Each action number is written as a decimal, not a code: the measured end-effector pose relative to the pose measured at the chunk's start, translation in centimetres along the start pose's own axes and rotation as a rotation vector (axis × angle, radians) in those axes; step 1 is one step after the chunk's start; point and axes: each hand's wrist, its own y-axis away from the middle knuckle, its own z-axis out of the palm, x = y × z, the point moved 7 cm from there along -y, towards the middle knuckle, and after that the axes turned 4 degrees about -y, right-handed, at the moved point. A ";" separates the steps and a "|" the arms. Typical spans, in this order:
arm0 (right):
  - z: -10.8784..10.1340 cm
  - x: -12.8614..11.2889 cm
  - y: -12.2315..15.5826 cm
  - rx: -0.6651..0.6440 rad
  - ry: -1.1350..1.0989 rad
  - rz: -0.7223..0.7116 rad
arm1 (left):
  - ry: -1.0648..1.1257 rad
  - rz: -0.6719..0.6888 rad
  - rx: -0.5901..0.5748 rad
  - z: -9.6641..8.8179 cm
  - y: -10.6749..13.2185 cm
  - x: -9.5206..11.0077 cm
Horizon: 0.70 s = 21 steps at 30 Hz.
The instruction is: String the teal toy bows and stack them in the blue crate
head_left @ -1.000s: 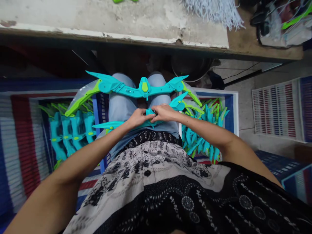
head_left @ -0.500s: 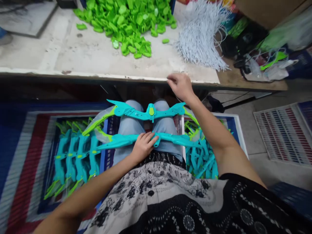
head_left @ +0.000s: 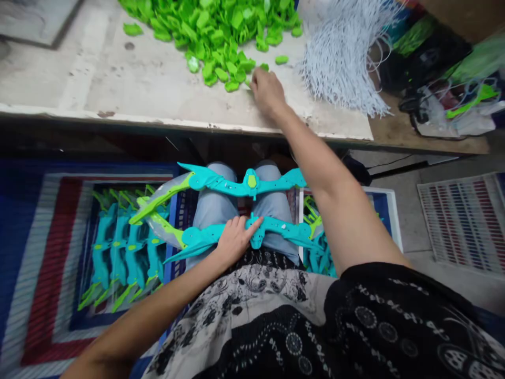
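Two teal toy bows with green tips lie across my lap. My left hand (head_left: 234,241) rests on the nearer bow (head_left: 284,231) at its middle, fingers laid over it and holding it against my thigh. The farther bow (head_left: 240,185) lies across my knees with a green piece in its centre. My right hand (head_left: 267,90) is stretched out over the table (head_left: 130,89), fingers curled at the edge of a heap of small green plastic pieces (head_left: 221,31). Whether it holds one is hidden.
A bundle of pale blue-white strings (head_left: 343,52) lies right of the green heap. A bin of finished teal bows (head_left: 122,247) stands at my left, another bin of teal parts (head_left: 315,252) at my right. Cluttered bags and cables (head_left: 442,89) fill the table's right end.
My right hand left the nearer bow, rose past the table edge and reached the green heap. My left hand stayed on the bow. The view tilted up toward the table.
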 end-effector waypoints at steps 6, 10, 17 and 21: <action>-1.8 3.0 2.5 -0.274 -0.011 -0.118 | 0.389 0.070 -0.217 -0.6 -1.3 -1.9; -1.6 3.8 2.9 -0.302 -0.047 -0.106 | 0.912 0.063 -0.407 -0.1 -2.9 -3.7; -2.4 3.3 3.8 -0.024 -0.054 -0.076 | 1.096 -0.030 -0.460 1.3 -2.9 -2.8; -2.2 4.5 6.2 -0.007 -0.057 0.011 | 1.096 -0.050 -0.467 1.6 -2.9 -2.6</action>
